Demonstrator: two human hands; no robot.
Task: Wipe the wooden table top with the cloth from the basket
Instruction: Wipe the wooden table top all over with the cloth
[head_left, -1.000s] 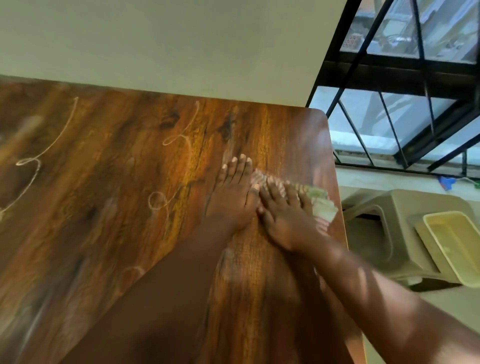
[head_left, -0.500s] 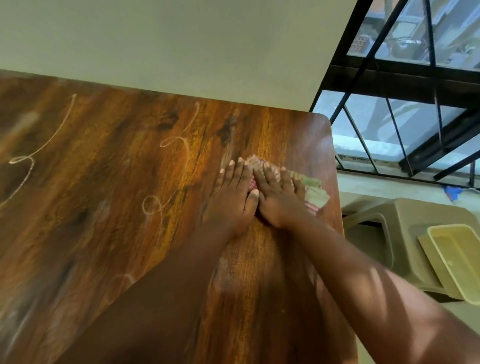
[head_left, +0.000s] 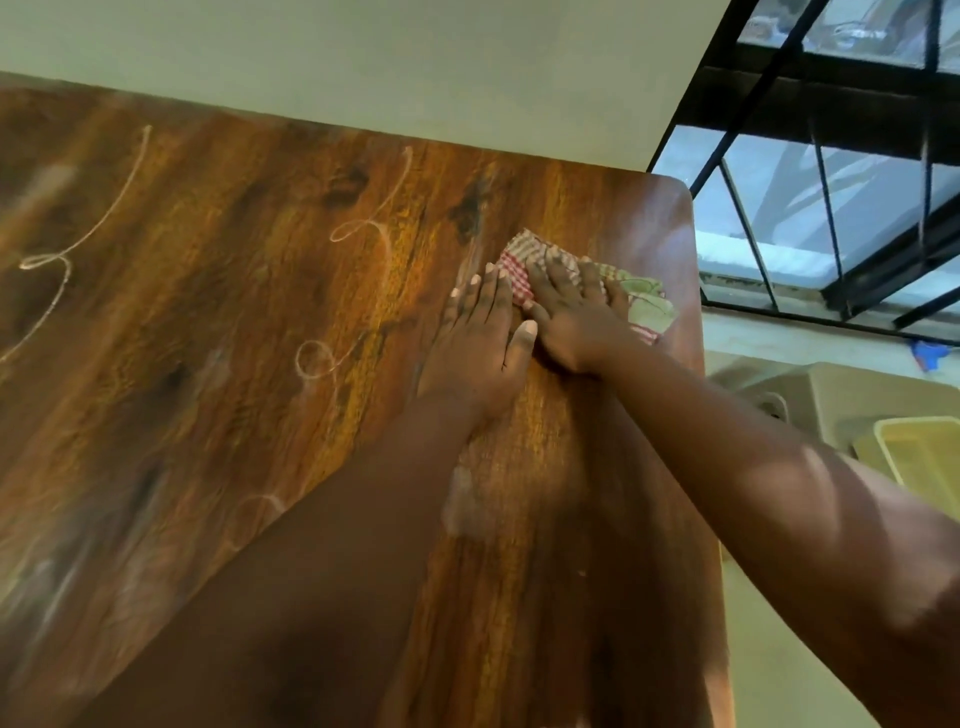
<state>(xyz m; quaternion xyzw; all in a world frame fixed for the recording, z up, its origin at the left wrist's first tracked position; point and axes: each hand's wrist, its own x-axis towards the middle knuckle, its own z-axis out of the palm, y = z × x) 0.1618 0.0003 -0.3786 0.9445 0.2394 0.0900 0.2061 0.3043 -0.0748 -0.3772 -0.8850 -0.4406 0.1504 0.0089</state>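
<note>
Wiping step under way, as I read it. The cloth (head_left: 587, 283) lies flat on the table (head_left: 208, 338) near its far right corner. Right hand (head_left: 571, 317) presses on the cloth, fingers straight and slightly spread. Left hand (head_left: 480, 343) lies flat on bare wood just beside it, fingers straight and together, tips at the cloth's edge. Chalk-like loops (head_left: 358, 234) mark the wood to the left; I judge the next stroke should carry the cloth leftward over them with firm, even pressure.

Both hands, left (head_left: 475, 343) and right (head_left: 571, 317), flat on checked cloth (head_left: 524, 260) (partly covered), wooden table top (head_left: 208, 322)
</note>
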